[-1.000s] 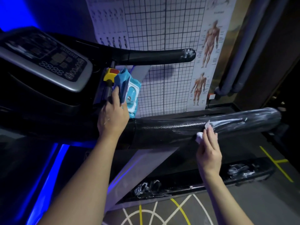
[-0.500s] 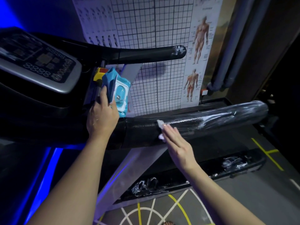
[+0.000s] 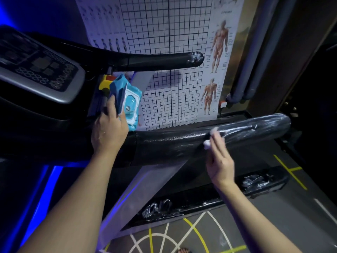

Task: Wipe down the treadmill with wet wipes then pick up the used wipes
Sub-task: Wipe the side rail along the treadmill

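The black treadmill's thick side handrail [image 3: 173,143] runs from the centre to the right, its far end streaked wet. My right hand [image 3: 219,159] presses a small white wet wipe [image 3: 207,146] against the rail's near side with straight fingers. My left hand [image 3: 109,130] grips a blue pack of wet wipes [image 3: 127,101] beside the console, where the rail meets it. The grey console panel [image 3: 45,73] lies at upper left. A thinner upper handlebar [image 3: 164,60] reaches right above the pack.
A grid chart and anatomy poster [image 3: 173,52] cover the wall behind. The black side rail of the deck [image 3: 200,198] runs below, with wet smears. Floor with yellow and white lines [image 3: 182,236] lies at the bottom. Grey pipes [image 3: 246,70] stand at the right.
My right hand slid the wipe left along the handrail towards the console, then back right to near the rail's middle. My left hand kept holding the pack.
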A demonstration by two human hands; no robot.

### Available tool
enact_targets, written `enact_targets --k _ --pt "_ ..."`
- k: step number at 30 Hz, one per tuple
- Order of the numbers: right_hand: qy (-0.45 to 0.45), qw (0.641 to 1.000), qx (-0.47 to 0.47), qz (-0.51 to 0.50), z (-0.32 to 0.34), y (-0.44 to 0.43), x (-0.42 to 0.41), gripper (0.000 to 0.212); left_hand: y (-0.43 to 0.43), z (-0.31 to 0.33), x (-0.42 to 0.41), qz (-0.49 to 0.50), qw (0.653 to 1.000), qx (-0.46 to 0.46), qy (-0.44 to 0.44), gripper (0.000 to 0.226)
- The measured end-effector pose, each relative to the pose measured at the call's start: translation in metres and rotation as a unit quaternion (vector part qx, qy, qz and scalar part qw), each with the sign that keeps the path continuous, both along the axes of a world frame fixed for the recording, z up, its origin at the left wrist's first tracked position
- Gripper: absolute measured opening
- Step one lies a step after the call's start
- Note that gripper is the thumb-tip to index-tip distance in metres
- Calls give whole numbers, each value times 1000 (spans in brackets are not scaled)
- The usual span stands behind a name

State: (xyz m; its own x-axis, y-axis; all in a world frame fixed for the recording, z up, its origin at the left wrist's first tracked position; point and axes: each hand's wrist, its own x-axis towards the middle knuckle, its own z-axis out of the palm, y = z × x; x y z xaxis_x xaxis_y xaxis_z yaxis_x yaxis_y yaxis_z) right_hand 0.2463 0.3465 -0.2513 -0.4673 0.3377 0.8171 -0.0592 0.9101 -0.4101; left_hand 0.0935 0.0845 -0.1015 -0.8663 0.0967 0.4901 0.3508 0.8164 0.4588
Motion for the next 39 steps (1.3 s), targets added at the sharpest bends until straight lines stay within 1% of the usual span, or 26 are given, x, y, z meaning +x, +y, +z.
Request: enact_targets --k 2,4,6,8,11,15,17,19,20,22,25,27,29,31,32,34,35,37,39 --pt "0 996 11 84 6 -36 -11 33 0 0 0 1 1000 0 -2 50" --pt "-22 989 10 149 5 -68 -21 34 -1 0 1 1 1000 3 -5 51" --pt "-38 981 49 186 0 -81 -26 36 -1 1 1 1 1000 5 -9 52" --pt "-54 974 81 205 -2 -77 -28 40 -2 1 1 1 1000 6 -8 52" --pt "-49 977 118 172 -8 -50 -25 33 -1 0 0 -1 1000 6 1 52" --pt "-23 994 84 72 -15 0 -14 31 -1 -2 -3 0 1000 2 3 52" --pt "-38 996 72 26 -19 24 -6 41 -2 -2 -2 0 1000 -1 10 52" --pt "-61 997 37 -25 -21 46 4 49 -2 0 0 -2 1000 -2 13 52" --pt "-74 996 19 -45 -21 53 8 50 -2 0 1 -5 1000 -2 12 52" --pt "-104 993 0 -51 -16 62 16 46 -2 0 3 -11 1000 5 13 52" --pt "-121 991 -23 -54 9 60 35 38 -2 4 10 -7 998 68 14 51" --pt "-101 992 -38 -61 26 54 52 35 -1 5 11 -18 993 115 34 54" --pt "-69 994 -47 -65 36 46 70 27 1 1 13 -23 986 152 72 60" --pt "-54 993 -87 -60 41 40 83 20 6 -7 23 -19 976 192 98 56" --pt "-55 989 -124 -64 43 36 87 19 10 -10 32 -19 970 217 104 53" --pt "-51 971 -225 -66 47 28 89 24 19 -13 54 -27 960 264 90 50" --pt "-41 955 -288 -56 52 22 87 27 24 -14 65 -35 957 277 77 48" --pt "-18 924 -380 -24 60 12 79 28 36 -14 77 -52 957 280 51 47" --pt "-5 914 -405 4 67 3 71 22 47 -12 84 -61 962 266 22 50"
